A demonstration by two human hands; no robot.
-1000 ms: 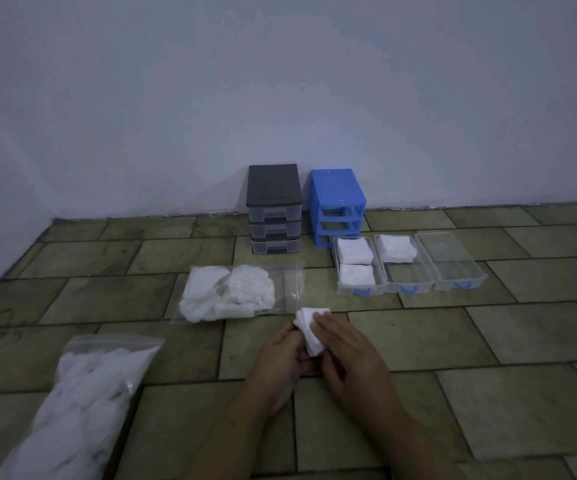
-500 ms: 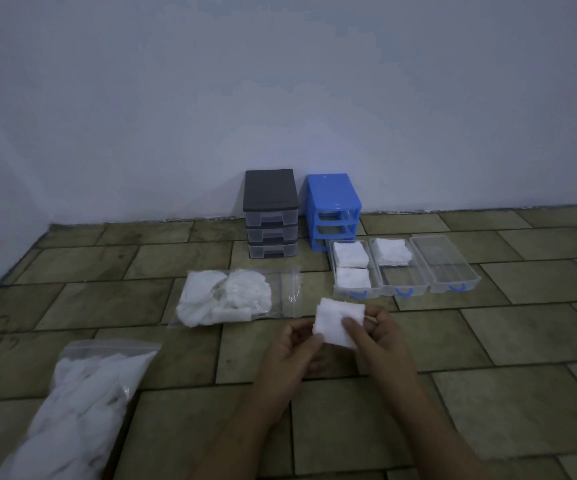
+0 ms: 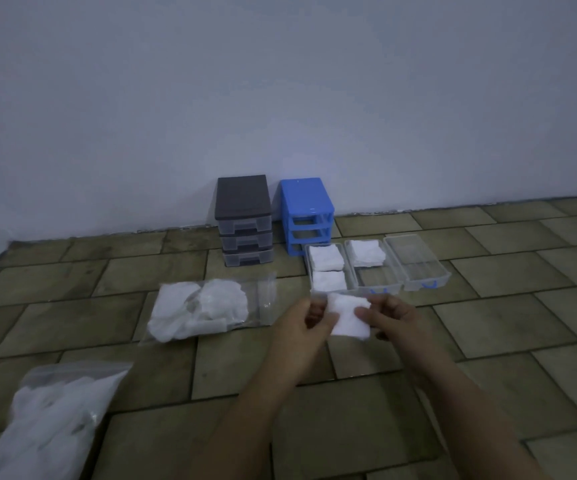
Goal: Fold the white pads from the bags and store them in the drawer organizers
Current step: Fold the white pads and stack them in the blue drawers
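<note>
A folded white pad (image 3: 350, 315) hangs between my two hands above the tiled floor. My left hand (image 3: 300, 327) pinches its left edge and my right hand (image 3: 389, 318) pinches its right edge. Just beyond them lie three clear drawers side by side: the left drawer (image 3: 309, 271) holds two folded pads, the middle drawer (image 3: 377, 284) holds one pad at its far end, and the right drawer (image 3: 422, 268) holds none. A clear bag of white pads (image 3: 204, 308) lies to the left. A second bag of pads (image 3: 48, 420) lies at the near left.
A dark grey three-drawer organizer (image 3: 244, 220) and a blue organizer frame (image 3: 306, 211) with its drawers out stand against the pale wall. Brown floor tiles (image 3: 487, 323) stretch to the right.
Both hands lifted the pad off the floor and carried it forward and to the right, toward the clear drawers; it now faces me flat between both hands.
</note>
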